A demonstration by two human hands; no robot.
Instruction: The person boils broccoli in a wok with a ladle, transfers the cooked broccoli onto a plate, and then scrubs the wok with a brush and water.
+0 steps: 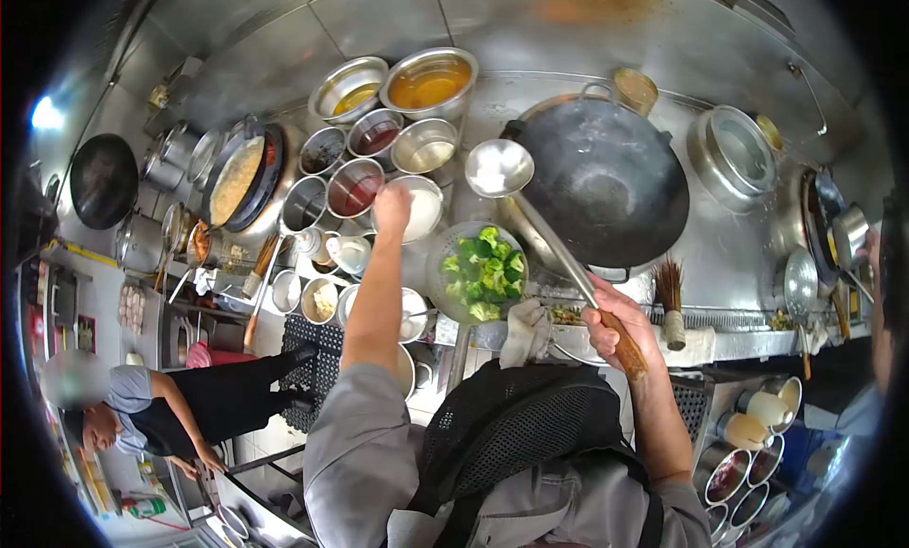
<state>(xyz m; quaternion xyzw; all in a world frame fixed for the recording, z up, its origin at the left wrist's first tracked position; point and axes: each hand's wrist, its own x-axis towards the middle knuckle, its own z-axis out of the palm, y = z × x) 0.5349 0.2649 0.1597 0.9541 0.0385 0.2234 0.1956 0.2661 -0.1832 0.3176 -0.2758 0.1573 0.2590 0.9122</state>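
Note:
My left hand [392, 210] is closed over the rim of a metal bowl of white contents [422, 213]; what its fingers hold, if anything, is hidden. In my right hand [620, 330] is the wooden handle of a long metal ladle [499, 168], whose bowl hangs left of the large dark wok [606, 183]. Between my arms, broccoli pieces [486, 273] lie on a perforated strainer [445, 254]. A pot of dark red sauce [355, 190] stands just left of my left hand.
Bowls of amber liquid [429, 84] stand at the back. A bamboo brush [668, 302] and a metal pot [734, 160] are at the right. One person [189, 401] stands at the lower left; another person's arm [881, 311] shows at the right edge.

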